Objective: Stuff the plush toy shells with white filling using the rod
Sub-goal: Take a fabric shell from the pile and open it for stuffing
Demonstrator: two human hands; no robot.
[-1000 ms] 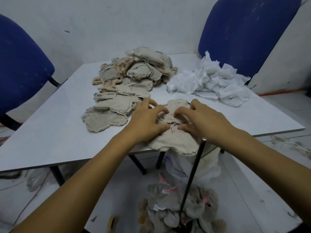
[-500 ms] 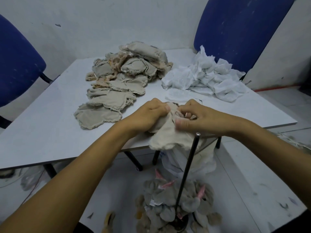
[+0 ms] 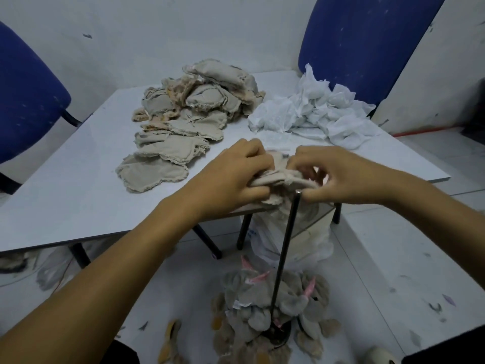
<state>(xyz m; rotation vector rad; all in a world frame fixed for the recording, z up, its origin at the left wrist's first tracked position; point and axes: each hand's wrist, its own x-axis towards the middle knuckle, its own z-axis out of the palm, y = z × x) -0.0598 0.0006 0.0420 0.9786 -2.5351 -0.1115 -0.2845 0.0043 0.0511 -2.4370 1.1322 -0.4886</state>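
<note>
1. Far left: blue chair (image 3: 29,95) beside the white table (image 3: 78,195). Not involved.
2. Left-centre of the table: pile of flat beige shells (image 3: 183,122), frayed edges, overlapping one another. Judged light and limp; each should lift from an edge without disturbing much else.
3. Left hand (image 3: 231,177): fingers curled, gripping the left side of one beige shell (image 3: 278,179) held at the near table edge.
4. That shell is bunched between both hands, directly over the top end of the rod (image 3: 284,250). Soft cloth, no stiffness of its own; it will fold or slip unless pinched close to the opening. Best hold, in my judgement: the seam rim on either side of the opening, so the mouth stays spread. Whether the rod tip is already inside cannot be told.
5. Rod: thin, dark, rigid, upright, its foot on the floor among grey stuffed toys (image 3: 273,306).
6. Right hand (image 3: 338,177): fingers bent, pinching the right side of the same shell.
7. Right rear of the table: heap of white filling (image 3: 312,114), crumpled, airy, well apart from the hands. Likely compresses easily; take small tufts.
8. Behind it: a second blue chair (image 3: 367,40).
</note>
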